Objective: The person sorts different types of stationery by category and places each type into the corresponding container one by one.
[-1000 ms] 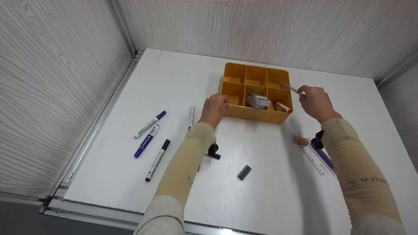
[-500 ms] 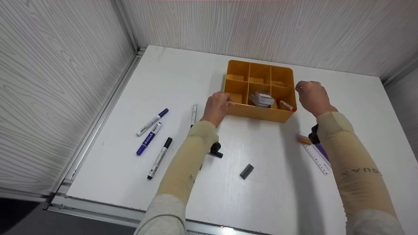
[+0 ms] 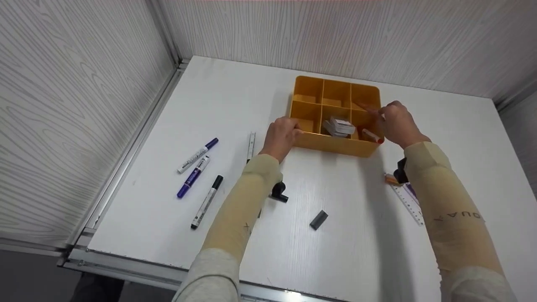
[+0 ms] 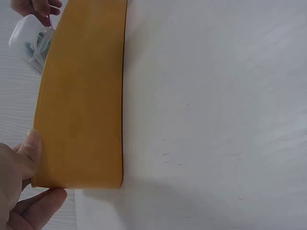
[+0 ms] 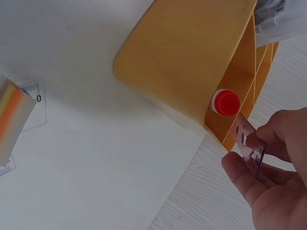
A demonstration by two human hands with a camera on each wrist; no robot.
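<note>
A yellow six-compartment box stands toward the back of the table. My left hand grips its front left corner, thumb on the rim and fingers below, as the left wrist view shows. In my right hand, thumb and fingers pinch a thin translucent pinkish plastic strip with cut-out shapes. The strip's far end reaches over the right compartments. A marker with a red cap leans in the front right compartment. Clear plastic cases fill the front middle one.
At the left lie a purple-capped white marker, a purple marker and a black-capped marker. A white strip is beside my left arm. A dark grey block lies in front, a clear ruler by my right forearm.
My right hand has come left and closer to the box, bringing the pinkish strip over the right compartments. My left hand keeps its grip on the corner.
</note>
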